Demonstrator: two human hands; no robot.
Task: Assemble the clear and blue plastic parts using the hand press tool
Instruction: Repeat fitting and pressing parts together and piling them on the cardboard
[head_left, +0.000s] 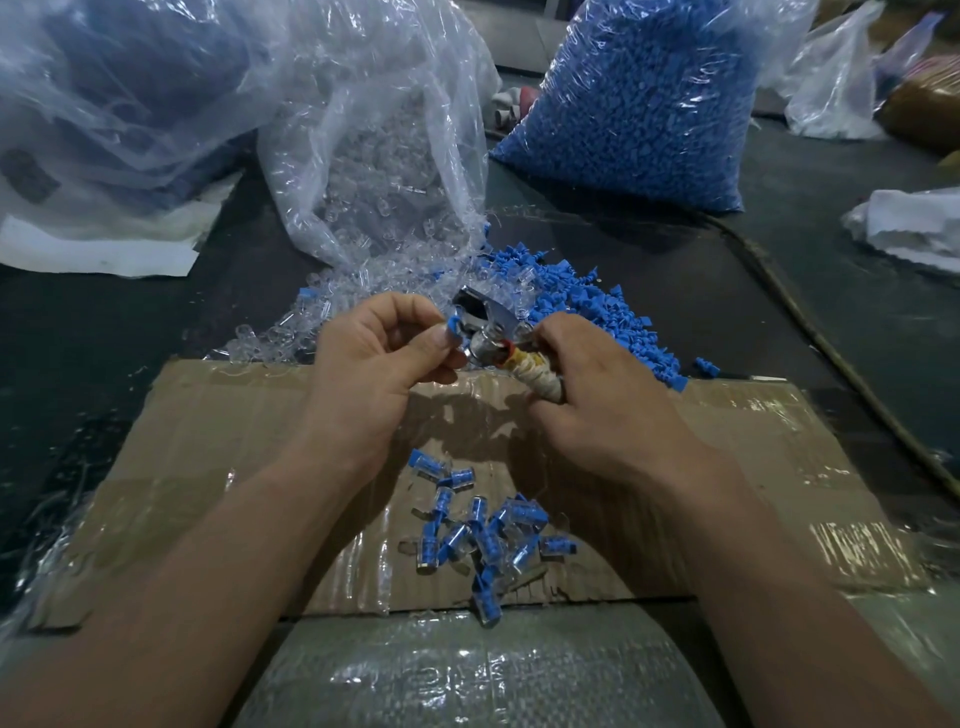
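1. Thumb and forefinger of left hand (374, 364) pinch a blue part (453, 328) above the cardboard (208, 441)'s far edge
2. Right hand (597, 395) grips the hand press tool (485, 325)'s wrapped handle there too
3. Assembled pieces (488, 530) lie on the cardboard's middle

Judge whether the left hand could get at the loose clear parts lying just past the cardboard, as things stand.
Probably yes: the clear parts lie just beyond the left hand with nothing between. But it is pinching a blue part, so it would likely need to let that go first.
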